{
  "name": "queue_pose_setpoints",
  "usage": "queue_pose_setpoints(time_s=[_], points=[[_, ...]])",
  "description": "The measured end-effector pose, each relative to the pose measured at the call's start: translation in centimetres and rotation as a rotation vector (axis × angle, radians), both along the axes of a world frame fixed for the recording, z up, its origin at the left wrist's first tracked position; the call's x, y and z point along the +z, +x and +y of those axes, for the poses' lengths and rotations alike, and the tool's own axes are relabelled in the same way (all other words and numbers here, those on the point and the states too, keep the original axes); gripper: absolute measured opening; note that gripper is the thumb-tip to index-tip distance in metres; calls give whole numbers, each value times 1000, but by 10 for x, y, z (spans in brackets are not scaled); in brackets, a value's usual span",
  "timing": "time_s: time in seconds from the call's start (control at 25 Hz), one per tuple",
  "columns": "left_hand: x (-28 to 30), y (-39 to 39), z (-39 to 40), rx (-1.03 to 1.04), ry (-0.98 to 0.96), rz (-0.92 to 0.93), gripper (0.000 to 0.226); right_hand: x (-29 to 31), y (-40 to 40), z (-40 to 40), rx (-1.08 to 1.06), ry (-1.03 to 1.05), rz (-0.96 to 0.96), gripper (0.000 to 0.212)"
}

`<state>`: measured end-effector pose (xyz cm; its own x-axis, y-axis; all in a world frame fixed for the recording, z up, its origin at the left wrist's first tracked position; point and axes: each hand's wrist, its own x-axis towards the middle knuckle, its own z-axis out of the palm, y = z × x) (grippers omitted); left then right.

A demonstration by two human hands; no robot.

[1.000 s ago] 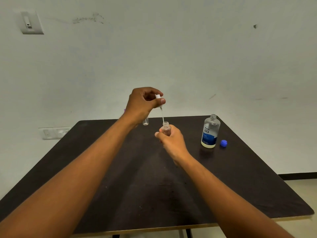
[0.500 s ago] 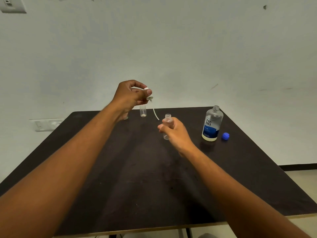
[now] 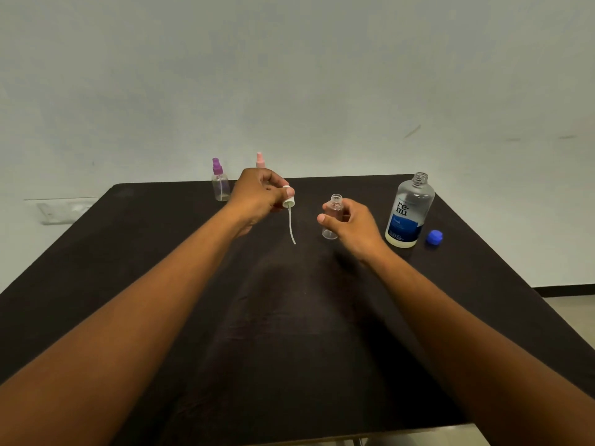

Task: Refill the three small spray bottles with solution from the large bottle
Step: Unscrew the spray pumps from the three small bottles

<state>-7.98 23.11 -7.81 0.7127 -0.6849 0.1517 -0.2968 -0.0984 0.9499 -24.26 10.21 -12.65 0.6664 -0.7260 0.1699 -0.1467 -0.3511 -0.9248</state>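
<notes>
Left hand [image 3: 257, 196] pinching spray pump [image 3: 288, 201], right hand [image 3: 354, 225] gripping open small bottle [image 3: 333, 217]

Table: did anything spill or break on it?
No spill or break shows on the table. The big bottle stands open, its blue cap lying beside it. That fits refilling.

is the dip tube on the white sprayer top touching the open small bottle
Apart. The head view shows dark table between the dip tube, hanging from the left hand, and the small bottle in the right hand.
</notes>
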Motion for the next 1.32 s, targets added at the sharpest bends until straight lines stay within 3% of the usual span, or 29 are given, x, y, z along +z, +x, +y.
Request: queue_pose_setpoints(time_s=[0.72,1.04,1.32], points=[[-48,-12,-40,23,267,-179,14,-30,15,-21,-57,-132,189,39],[-54,-18,-61,48,425,-204,16,-29,2,-22,-48,-189,216,72],[-52,-18,-68,53,513,-226,21,-24,-8,-20,-54,-184,220,85]])
